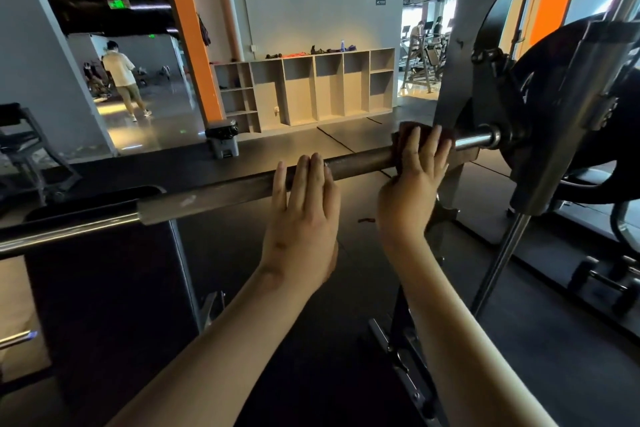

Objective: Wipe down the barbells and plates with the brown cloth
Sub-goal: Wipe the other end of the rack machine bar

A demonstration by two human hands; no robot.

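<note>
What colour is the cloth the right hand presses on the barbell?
Dark reddish-brown cloth, best seen in the head view, under the right hand.

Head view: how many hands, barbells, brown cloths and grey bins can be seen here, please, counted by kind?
hands: 2, the left hand and the right hand
barbell: 1
brown cloth: 1, on the barbell under the right hand
grey bin: 1
total: 5
</note>
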